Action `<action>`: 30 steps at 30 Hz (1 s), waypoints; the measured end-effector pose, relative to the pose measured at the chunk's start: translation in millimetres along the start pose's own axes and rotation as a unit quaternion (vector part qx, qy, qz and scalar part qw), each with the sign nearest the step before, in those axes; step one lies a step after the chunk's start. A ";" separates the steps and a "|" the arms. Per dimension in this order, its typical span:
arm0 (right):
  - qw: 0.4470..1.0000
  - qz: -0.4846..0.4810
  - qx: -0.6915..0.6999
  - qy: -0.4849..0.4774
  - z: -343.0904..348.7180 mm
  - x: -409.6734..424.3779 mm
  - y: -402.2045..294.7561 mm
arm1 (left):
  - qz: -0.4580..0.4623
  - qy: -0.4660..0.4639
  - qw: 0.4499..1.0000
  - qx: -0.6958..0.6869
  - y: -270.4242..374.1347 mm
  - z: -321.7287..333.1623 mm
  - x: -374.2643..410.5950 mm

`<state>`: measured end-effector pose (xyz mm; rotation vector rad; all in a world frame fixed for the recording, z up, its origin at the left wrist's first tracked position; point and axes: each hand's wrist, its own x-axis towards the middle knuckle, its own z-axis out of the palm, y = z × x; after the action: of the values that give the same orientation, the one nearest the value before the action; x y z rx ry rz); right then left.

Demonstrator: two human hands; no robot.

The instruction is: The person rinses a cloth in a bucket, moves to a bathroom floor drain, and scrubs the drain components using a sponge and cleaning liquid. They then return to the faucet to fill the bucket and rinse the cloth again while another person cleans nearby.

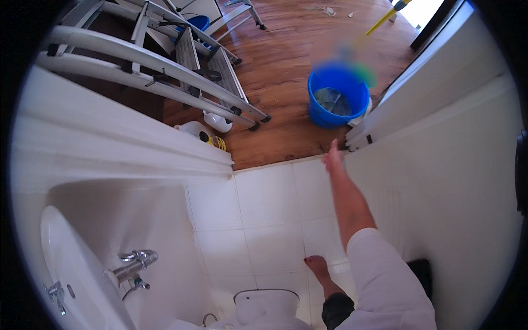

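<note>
My right hand point(333, 157) reaches forward on a bare forearm from a white sleeve, over the doorway threshold. It looks empty, with its fingers apart, though small in view. Just beyond it, on the wood floor, stands a blue bucket point(339, 116) with murky water point(332, 102) inside. A blurred patch covers the bucket's far rim and a green item point(364, 75) beside it. Above the patch a yellow pole point(383, 21) slants to the upper right. My left hand is out of view. My bare foot point(317, 265) is on the white tile floor point(270, 247).
An aluminium ladder point(165, 70) lies left of the doorway, with plastic jugs point(217, 122) below it. Another blue bucket point(199, 22) is behind. A washbasin point(78, 268) with a chrome trap point(134, 266) is at left, a toilet point(266, 305) at the bottom. A white door point(445, 165) borders the right.
</note>
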<state>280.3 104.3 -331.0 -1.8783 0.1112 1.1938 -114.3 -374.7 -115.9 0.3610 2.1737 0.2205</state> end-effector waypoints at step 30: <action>0.988 0.016 -0.101 -0.119 -162.6 -222.8 72.4 | -0.208 0.049 0.968 -0.131 -182.8 -10.5 -184.2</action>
<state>237.6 -134.5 -181.1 -1.8946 -0.1150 1.4880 -52.4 -608.9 -22.4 -0.2606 2.2246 0.2878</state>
